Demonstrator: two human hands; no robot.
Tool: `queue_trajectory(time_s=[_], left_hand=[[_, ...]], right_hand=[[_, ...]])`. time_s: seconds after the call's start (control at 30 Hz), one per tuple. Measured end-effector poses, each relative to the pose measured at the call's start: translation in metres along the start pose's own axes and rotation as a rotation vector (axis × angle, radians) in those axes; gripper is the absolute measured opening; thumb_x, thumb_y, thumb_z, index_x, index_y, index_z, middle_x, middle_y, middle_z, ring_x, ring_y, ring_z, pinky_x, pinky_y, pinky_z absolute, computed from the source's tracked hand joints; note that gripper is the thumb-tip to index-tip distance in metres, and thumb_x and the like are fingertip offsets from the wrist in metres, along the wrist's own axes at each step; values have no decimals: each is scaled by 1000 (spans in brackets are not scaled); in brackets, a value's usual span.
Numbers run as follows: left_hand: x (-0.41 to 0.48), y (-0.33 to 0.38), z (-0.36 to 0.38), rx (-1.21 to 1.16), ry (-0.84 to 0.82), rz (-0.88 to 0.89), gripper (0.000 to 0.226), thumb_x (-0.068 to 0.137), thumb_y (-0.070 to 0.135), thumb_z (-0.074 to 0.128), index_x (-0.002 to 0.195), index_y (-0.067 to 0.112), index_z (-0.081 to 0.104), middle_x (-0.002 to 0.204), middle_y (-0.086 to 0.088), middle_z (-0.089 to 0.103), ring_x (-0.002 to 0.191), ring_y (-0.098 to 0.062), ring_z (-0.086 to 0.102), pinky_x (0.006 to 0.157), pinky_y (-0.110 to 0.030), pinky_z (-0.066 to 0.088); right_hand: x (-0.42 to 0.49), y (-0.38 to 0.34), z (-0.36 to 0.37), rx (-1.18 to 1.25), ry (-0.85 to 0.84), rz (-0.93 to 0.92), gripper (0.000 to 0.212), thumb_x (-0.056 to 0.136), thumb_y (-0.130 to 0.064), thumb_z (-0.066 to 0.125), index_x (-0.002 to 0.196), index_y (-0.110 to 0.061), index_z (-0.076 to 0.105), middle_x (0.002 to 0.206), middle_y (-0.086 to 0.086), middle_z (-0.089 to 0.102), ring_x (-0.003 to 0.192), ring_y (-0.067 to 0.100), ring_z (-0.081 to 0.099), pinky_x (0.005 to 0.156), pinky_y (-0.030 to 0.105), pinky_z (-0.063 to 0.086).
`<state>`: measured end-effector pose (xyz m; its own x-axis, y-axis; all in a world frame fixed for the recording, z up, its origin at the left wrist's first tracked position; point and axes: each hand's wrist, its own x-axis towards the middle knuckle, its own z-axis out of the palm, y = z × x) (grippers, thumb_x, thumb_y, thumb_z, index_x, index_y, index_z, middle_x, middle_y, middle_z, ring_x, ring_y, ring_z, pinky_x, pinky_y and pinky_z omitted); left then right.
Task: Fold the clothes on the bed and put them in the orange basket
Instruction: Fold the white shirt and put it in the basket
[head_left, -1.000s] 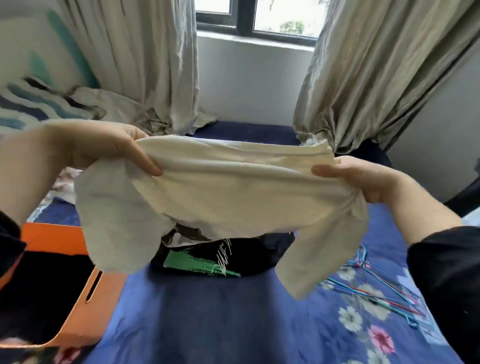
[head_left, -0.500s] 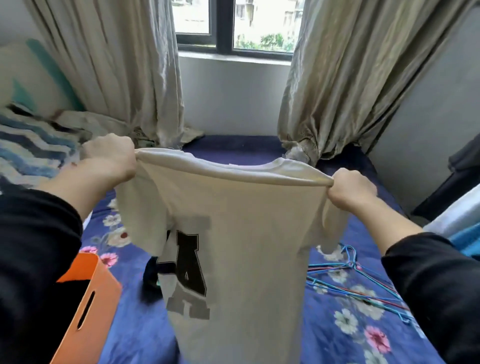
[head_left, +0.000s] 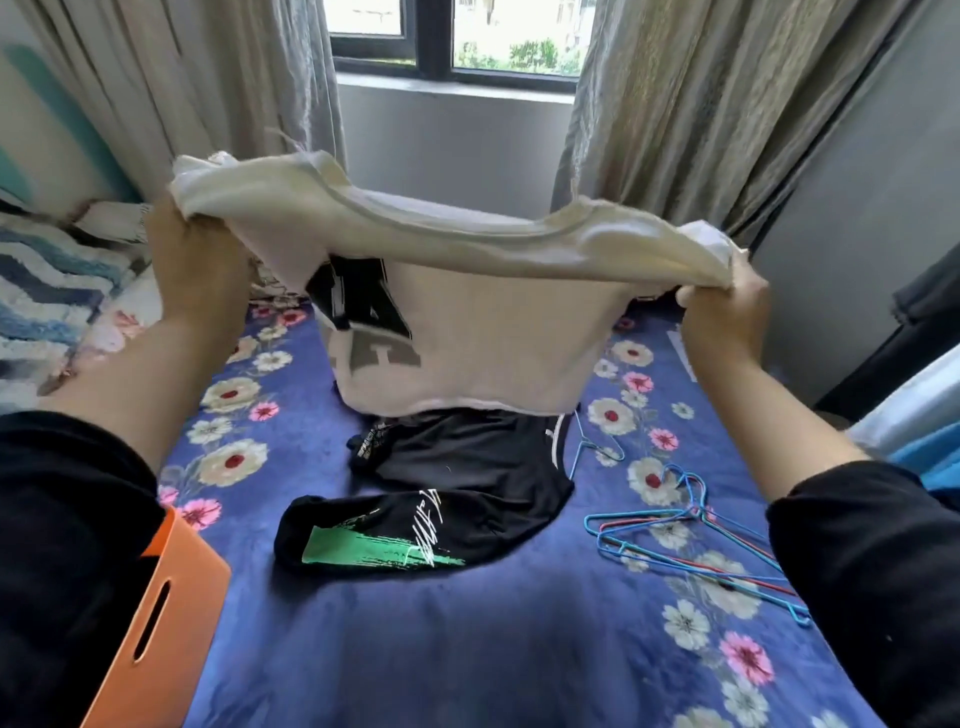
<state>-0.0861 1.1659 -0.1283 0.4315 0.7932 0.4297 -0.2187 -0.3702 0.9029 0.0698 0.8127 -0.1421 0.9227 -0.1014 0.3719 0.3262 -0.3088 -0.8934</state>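
I've got the cream T-shirt (head_left: 467, 332) up above the bed (head_left: 415, 649), my left hand (head_left: 197, 260) gripping one bunched end and my right hand (head_left: 727, 312) pinching the other, cloth stretched between them. Its hem hangs over the black clothes (head_left: 457, 483) lying mid-bed, perhaps touching them. The orange basket (head_left: 171, 623) sits lower left, and wire hangers (head_left: 685, 525) lie to the right.
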Motion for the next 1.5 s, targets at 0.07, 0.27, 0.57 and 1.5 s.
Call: queue_trajectory(time_s=[0.07,0.27,0.57,1.5], left_hand=[[-21,-18,-11,-26,24,37,35,90,19,43,81,43,65,90,12,60,91,-10,53,81,-30,47],[-135,-115,-65,237,26,-121,35,91,3,32,110,7,61,110,-7,62,99,-11,55,90,-19,41],[-322,-242,-158,914,-564,-589,57,90,-4,38,140,23,47,145,-1,46,130,-28,45,105,-38,34],[-485,-310,51,839,-1372,-342,78,76,27,59,146,31,25,108,2,58,110,-23,53,88,-32,29]], right_hand=[[-15,18,-7,-158,-6,-40,38,97,-19,40,131,-18,58,117,0,60,105,16,54,73,10,33],[-92,108,-14,-468,-251,120,54,91,-36,32,142,-27,46,136,18,54,119,40,51,88,39,41],[-238,276,-35,-1084,-902,261,63,90,-29,37,150,-10,28,149,15,37,138,33,32,112,44,28],[-281,410,-26,200,223,1387,32,74,-45,68,83,-14,64,91,5,69,79,22,66,69,31,53]])
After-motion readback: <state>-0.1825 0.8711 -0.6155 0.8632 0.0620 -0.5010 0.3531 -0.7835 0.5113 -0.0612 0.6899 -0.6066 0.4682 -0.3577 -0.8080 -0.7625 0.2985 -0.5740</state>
